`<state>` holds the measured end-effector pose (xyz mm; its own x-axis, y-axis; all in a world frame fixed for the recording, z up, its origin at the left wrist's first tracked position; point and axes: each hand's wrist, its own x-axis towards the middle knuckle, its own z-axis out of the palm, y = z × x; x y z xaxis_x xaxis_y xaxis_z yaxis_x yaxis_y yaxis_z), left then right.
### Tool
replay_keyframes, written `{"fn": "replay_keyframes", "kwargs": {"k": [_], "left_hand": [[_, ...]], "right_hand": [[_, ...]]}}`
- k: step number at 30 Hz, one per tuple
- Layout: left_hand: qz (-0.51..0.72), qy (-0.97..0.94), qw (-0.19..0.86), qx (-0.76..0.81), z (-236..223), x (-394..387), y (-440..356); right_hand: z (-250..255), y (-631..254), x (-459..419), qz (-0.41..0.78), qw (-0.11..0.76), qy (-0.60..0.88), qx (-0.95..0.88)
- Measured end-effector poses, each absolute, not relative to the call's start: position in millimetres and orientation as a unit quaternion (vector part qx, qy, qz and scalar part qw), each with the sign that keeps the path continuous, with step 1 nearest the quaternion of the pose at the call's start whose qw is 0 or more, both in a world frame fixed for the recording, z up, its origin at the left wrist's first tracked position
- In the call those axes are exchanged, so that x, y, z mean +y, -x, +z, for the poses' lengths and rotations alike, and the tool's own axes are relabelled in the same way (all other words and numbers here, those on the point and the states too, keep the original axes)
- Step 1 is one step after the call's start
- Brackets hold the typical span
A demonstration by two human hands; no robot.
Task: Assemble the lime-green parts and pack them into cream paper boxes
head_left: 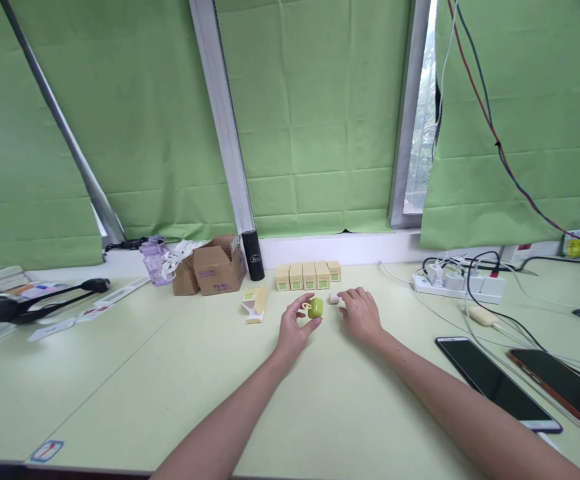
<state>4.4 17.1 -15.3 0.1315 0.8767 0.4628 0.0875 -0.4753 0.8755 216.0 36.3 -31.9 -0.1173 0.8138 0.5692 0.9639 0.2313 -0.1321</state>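
Note:
My left hand (296, 323) holds a small, shiny green earbud case cover (315, 308) between thumb and fingers, just above the table. A pale ring clip (307, 306) hangs at its left side. My right hand (361, 312) has its fingers curled at a small whitish, rounded case (334, 299), which lies to the right of the green cover; the grip is partly hidden. Left of my hands lies an opened cream-coloured small box (255, 305). Behind them, several closed boxes of the same kind (309, 276) stand in a row.
Further back stand a brown carton (219, 270), a black cylinder (253, 256) and a purple bottle (155, 261). On the right are a power strip (460, 287) with cables, a white-edged phone (497, 383) and a brown-edged phone (565, 387). Black headphones (45, 300) lie far left.

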Motion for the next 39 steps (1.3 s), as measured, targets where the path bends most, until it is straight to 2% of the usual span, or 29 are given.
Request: {"fn": "replay_keyframes", "kwargs": {"k": [8,15,19,21,26,29,31,39], "left_hand": [[0.566,-0.629,0.417,0.333,-17.8,21.5,-2.2],[0.564,-0.628,0.407,0.349,-17.1,20.6,-3.5],[0.580,-0.622,0.389,0.355,-17.2,21.2,-4.0],[0.585,-0.621,0.382,0.355,-17.3,21.8,-3.8],[0.588,-0.622,0.373,0.358,-17.2,22.2,-3.1],[0.587,-0.622,0.374,0.358,-17.3,21.8,-3.1],[0.588,-0.622,0.376,0.354,-17.5,21.6,-3.3],[0.586,-0.629,0.374,0.347,-18.7,21.3,-3.7]], "right_hand": [[-26.9,-205.5,70.3,-0.115,0.244,0.604,-0.750],[-27.9,-203.1,64.9,-0.063,0.333,0.609,-0.717],[-26.2,-198.2,57.2,0.125,0.547,0.557,-0.612],[-26.1,-194.8,51.0,0.210,0.602,0.518,-0.570],[-29.9,-191.8,25.3,0.341,0.631,0.436,-0.544],[-29.6,-193.3,10.0,0.505,0.638,0.367,-0.452],[-26.6,-193.5,2.7,0.567,0.634,0.345,-0.396],[-14.7,-187.0,-11.2,0.598,0.653,0.300,-0.354]]}}
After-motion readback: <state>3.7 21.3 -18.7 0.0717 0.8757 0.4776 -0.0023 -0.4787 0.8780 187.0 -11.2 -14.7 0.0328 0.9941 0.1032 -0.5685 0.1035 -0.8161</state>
